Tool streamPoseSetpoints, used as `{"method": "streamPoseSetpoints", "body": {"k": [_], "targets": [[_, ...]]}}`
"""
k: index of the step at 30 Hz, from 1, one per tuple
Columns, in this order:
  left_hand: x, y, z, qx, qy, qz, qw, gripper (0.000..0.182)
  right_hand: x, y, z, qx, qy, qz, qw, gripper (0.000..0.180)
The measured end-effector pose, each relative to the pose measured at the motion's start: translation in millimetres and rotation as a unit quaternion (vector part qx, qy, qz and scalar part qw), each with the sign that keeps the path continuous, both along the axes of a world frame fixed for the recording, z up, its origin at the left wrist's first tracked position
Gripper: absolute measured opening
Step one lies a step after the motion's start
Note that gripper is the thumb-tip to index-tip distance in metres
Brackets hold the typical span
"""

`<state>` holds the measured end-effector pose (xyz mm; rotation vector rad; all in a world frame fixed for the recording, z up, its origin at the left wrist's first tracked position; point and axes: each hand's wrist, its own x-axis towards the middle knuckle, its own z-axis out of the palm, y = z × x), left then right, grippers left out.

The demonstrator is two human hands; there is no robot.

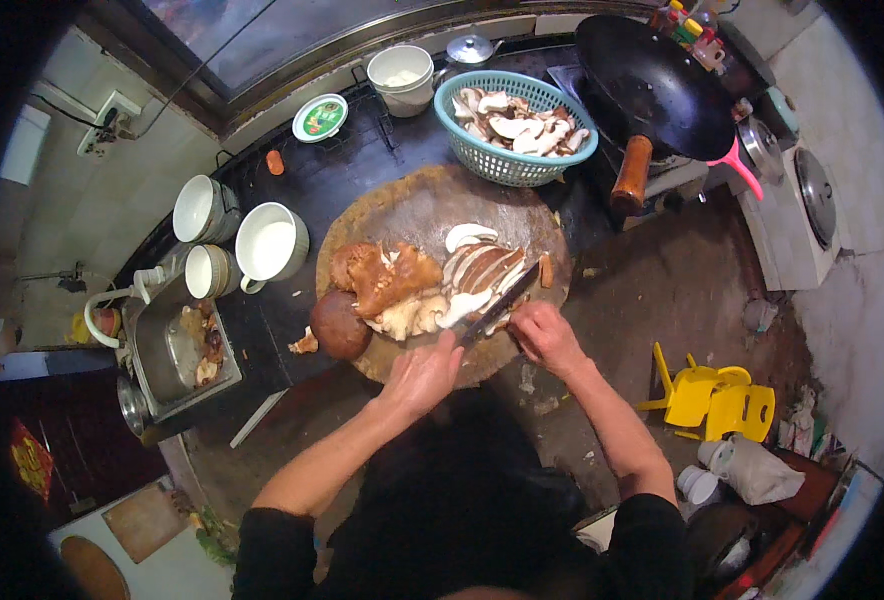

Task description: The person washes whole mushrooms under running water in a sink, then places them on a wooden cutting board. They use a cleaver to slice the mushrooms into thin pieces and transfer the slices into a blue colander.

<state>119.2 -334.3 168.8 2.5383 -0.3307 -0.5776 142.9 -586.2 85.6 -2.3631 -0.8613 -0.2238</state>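
A knife [500, 306] lies slantwise over the right part of a round wooden chopping board [442, 195]. Its near end runs under my left hand [421, 375], which is closed around the handle. On the blade's right side, the curled fingers of my right hand [545, 336] hold a mushroom piece [496, 325], mostly hidden by the fingers and blade. Left of the blade, pale-edged mushroom slices [479, 266] lie fanned out. Large brown mushroom caps [397, 281] are heaped at the board's left, with a round dark cap [339, 325] at its edge.
A teal basket [517, 169] of sliced mushrooms stands behind the board. Right of it is a black wok [659, 82] with a wooden handle. White cups [271, 244] and a sink [179, 345] are at left. Yellow chairs [712, 397] stand on the floor at right.
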Motion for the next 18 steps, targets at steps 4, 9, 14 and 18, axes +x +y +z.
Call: {"method": "streamPoseSetpoints", "body": {"k": [4, 9, 14, 18], "targets": [[-5, 20, 22, -0.007, -0.019, 0.078, 0.997, 0.027, 39, -1, 28, -0.093, -0.018, 0.059, 0.994, 0.076], [-9, 41, 32, -0.07, -0.078, 0.191, 0.976, 0.024, 97, 32, 63, -0.28, 0.019, 0.194, 0.94, 0.105], [-22, 49, 30, -0.073, -0.057, 0.242, 0.966, 0.024, 113, 57, 69, -0.297, 0.071, 0.219, 0.927, 0.104], [-33, 54, 26, -0.102, -0.059, 0.275, 0.954, 0.027, 108, 50, 59, -0.239, 0.096, 0.232, 0.938, 0.093]]}}
